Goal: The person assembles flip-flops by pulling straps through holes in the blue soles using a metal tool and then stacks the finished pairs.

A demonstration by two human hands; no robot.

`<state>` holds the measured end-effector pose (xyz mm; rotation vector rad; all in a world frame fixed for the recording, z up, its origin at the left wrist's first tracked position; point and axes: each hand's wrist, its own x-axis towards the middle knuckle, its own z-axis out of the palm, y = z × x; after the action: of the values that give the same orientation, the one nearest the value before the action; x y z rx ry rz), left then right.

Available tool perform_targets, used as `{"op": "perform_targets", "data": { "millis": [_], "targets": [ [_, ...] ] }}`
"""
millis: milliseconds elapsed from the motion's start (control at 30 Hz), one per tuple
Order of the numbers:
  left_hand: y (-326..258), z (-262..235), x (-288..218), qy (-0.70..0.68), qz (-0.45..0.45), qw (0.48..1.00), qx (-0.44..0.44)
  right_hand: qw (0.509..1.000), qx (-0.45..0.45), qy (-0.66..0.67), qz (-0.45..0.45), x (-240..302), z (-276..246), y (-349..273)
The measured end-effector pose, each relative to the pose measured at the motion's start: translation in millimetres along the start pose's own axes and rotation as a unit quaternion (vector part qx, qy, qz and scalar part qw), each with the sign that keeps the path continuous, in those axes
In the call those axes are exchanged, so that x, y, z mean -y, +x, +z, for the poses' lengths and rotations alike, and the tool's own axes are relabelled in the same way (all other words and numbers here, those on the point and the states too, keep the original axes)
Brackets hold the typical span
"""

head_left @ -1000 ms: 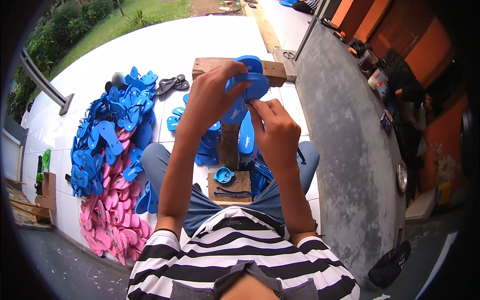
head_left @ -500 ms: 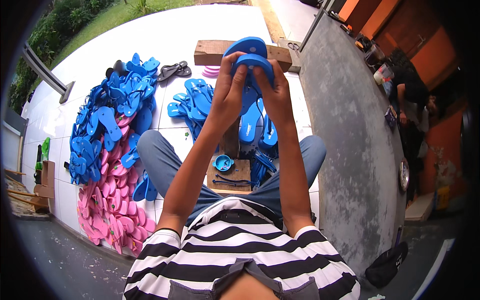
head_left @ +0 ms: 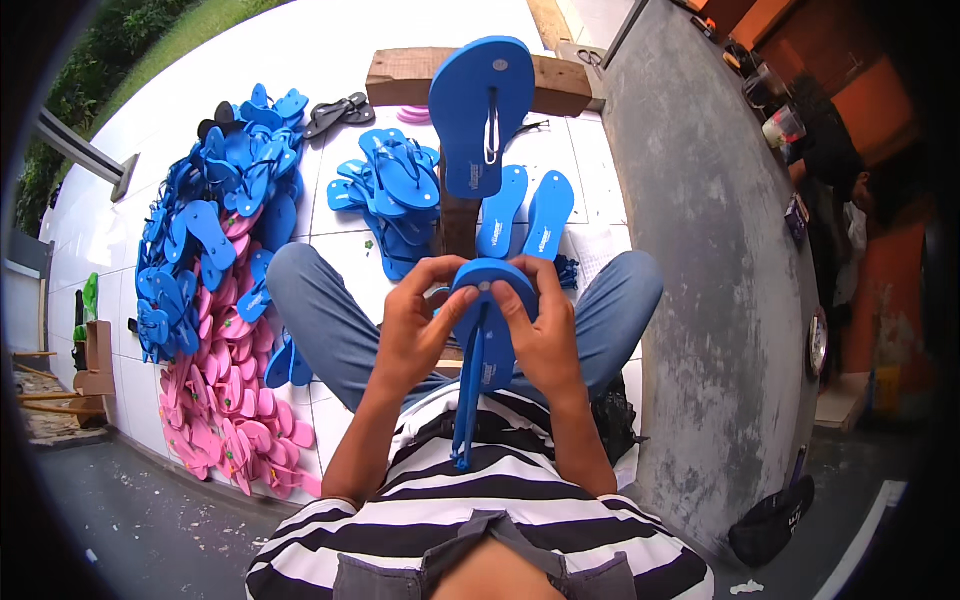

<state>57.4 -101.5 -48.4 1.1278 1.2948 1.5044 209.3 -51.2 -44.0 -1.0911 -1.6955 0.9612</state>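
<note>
In front of my belly, my left hand and my right hand grip the two sides of a blue flip-flop sole. Both thumbs press on its top near the toe end, by a pale round spot. A blue strap hangs from that spot toward my shirt, its ends loose. Beyond my hands, another blue sole stands at the wooden beam, with a thin pale loop against its middle. Two more blue soles, a left one and a right one, lie side by side on the tiles.
Blue flip-flops are stacked left of the wooden beam. Farther left lies a large heap of blue flip-flops and pink ones. Dark flip-flops sit behind. A person is at the right, past the grey floor.
Both hands have come down from the beam toward my belly with a blue sole. Its strap now hangs in view, and the sole at the beam is uncovered.
</note>
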Motion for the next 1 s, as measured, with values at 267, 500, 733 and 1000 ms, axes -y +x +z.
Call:
{"op": "perform_targets", "data": {
  "millis": [267, 500, 733, 1000],
  "targets": [
    [39, 4, -3, 0.013, 0.067, 0.996, -0.063, 0.977, 0.032, -0.188, -0.092, -21, 29, 7],
    [45, -15, -4, 0.215, 0.184, 0.959, -0.026, 0.899, 0.119, 0.368, 0.206, -12, 39, 18],
    [54, -26, -2, 0.063, 0.197, 0.973, -0.100, 0.696, 0.195, 0.611, 0.323, -19, 51, 6],
    [56, -43, 32, 0.239, 0.155, 0.957, -0.053, 0.842, -0.067, 0.533, 0.050, -39, 18, 57]
  ]
}}
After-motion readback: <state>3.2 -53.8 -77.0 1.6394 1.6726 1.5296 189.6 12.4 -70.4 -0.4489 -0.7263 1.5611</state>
